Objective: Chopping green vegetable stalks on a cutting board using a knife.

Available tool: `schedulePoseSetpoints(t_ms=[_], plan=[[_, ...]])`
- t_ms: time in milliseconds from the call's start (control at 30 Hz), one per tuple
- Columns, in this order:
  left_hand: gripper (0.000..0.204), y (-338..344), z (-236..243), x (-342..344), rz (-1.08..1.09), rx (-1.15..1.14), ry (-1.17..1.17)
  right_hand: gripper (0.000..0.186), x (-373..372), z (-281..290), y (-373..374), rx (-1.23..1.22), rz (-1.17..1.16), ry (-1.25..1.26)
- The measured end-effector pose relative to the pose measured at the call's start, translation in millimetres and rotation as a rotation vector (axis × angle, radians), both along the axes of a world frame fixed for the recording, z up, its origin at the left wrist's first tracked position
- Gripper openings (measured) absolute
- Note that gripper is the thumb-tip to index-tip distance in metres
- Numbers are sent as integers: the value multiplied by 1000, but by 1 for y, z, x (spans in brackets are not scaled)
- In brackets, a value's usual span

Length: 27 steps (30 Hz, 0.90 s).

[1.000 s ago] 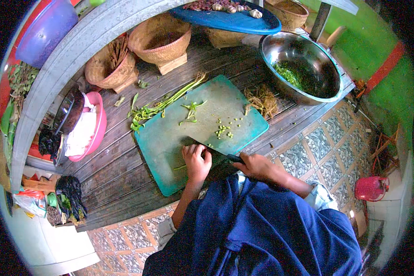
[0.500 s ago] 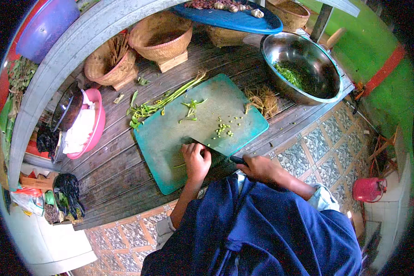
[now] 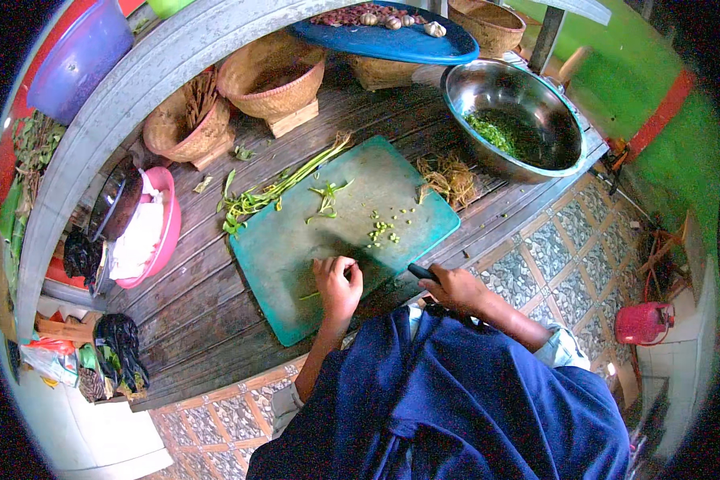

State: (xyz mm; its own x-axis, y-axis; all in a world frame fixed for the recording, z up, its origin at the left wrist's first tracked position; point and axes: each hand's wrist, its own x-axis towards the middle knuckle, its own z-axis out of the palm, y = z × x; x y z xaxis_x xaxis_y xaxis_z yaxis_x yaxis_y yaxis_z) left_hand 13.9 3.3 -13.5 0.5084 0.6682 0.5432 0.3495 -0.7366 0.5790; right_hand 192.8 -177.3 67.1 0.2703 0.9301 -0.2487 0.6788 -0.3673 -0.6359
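My left hand [image 3: 338, 286] is curled on the near part of the green cutting board [image 3: 284, 232]. A thin green stem [image 3: 309, 297] pokes out beside it; the rest seems hidden under the fingers. To its right, my right hand [image 3: 456, 290] grips the black handle of a knife [image 3: 421, 272] at the board's near edge. The blade is blurred and hard to make out. Small cut green pieces [image 3: 383, 233] lie on the board beyond my hands, with a leafy sprig [image 3: 326, 198] to their left. Long green stalks [image 3: 296, 176] rest along the far left edge.
Brown roots [image 3: 450, 181] lie by the board's right corner. A steel bowl [image 3: 564, 152] with chopped greens stands at far right. Woven baskets [image 3: 268, 84] and a blue tray [image 3: 376, 46] with garlic are at the back. A pink basin [image 3: 168, 240] sits on the left of the wooden table.
The knife blade, plainly visible before beside my left fingers, is now blurred. My right hand has shifted slightly right; my left hand stays curled. The whole view has shifted a little.
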Motion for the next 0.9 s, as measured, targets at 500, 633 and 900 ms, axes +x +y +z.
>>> schedulePoseSetpoints(t_ms=[500, 633, 900], plan=[[8, -2, 6, 0, -11, -13, 16, 40, 26, -8, -20, 29, -226, -91], [7, -1, 2, -1, -14, -85, 5, 40, 23, -5, -16, 58, -187, -28], [7, -3, 11, 0, -10, -26, 58, 41, 72, -26, -31, 90, -355, -145]])
